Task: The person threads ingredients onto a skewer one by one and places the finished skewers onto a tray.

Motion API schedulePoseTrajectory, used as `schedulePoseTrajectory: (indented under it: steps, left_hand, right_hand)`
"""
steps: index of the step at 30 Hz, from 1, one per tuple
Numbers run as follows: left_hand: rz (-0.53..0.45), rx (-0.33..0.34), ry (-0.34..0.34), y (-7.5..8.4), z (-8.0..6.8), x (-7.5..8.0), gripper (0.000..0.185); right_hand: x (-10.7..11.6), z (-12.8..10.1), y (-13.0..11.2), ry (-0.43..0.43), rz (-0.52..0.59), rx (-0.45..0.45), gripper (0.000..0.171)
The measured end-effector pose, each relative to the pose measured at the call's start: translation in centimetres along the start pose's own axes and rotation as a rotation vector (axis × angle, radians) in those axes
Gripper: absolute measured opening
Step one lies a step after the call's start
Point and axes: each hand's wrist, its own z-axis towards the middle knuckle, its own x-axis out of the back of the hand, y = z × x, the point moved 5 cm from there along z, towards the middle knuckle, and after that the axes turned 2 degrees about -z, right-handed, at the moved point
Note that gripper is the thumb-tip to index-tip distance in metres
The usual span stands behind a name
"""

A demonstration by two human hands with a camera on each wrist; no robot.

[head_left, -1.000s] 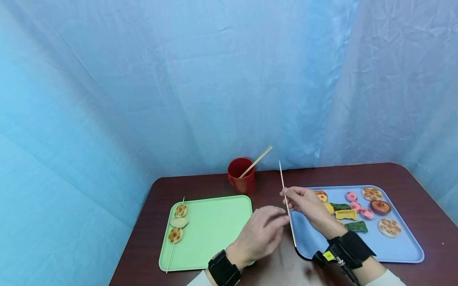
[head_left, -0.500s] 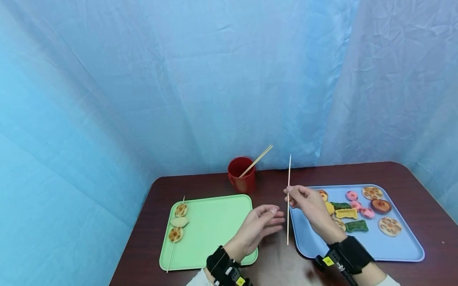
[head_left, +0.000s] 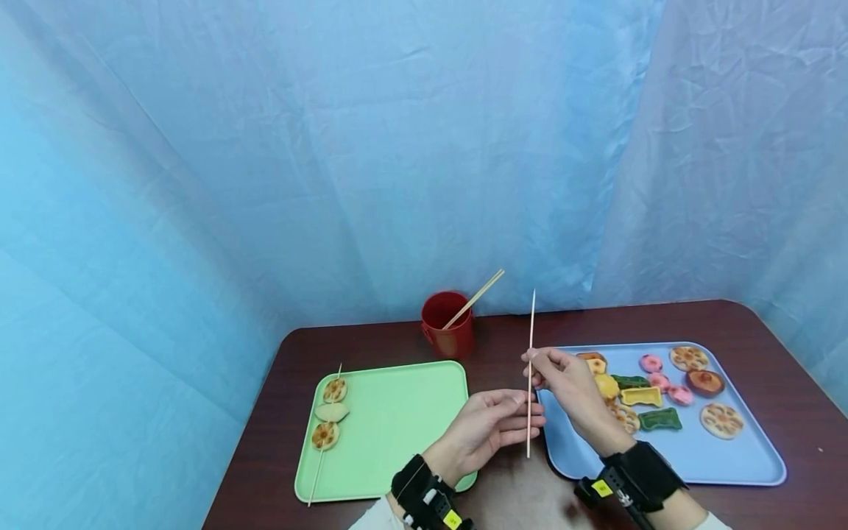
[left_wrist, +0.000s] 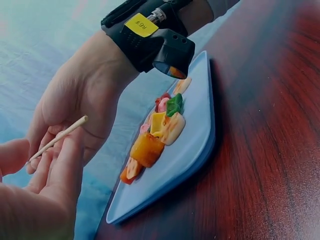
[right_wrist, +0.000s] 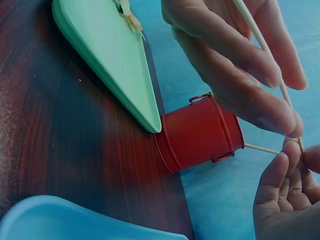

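Skewer (head_left: pixel 531 375) looks light, stiff and easily snapped, best held mid-shaft, clear of its tip. Right grip (head_left: pixel 571 389) pinches it near there; left grip (head_left: pixel 482 428) is loose, fingers extended.

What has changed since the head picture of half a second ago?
The left hand has moved right, so its fingers now cross behind the stick in the head view. The right hand and stick shifted slightly left. The right hand still pinches the stick; the green tray, blue tray and red cup stayed put.
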Motion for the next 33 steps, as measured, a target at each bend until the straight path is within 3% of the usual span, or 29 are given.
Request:
schedulePoseTrajectory:
  steps: [13, 21, 27, 33]
  left_hand:
    - [0.067, -0.070, 0.169, -0.6, 0.2, 0.7, 0.028]
    - [0.203, -0.157, 0.272, 0.2, -0.6, 2.7, 0.018]
    - [0.305, -0.247, 0.314, 0.6, -1.4, 3.9, 0.020]
    - [0.559, -0.351, 0.337, 1.3, -2.0, 5.1, 0.016]
  right_hand:
    - [-0.2, -0.1, 0.2, -0.009, 0.003, 0.014, 0.038]
    - [2.4, 0.3, -0.5, -0.066, -0.145, 0.035, 0.055]
    - [5.3, 0.7, -0.6, -0.037, -0.267, 0.041, 0.057]
    - [8.4, 1.4, -0.1, -0.004, -0.475, 0.115, 0.055]
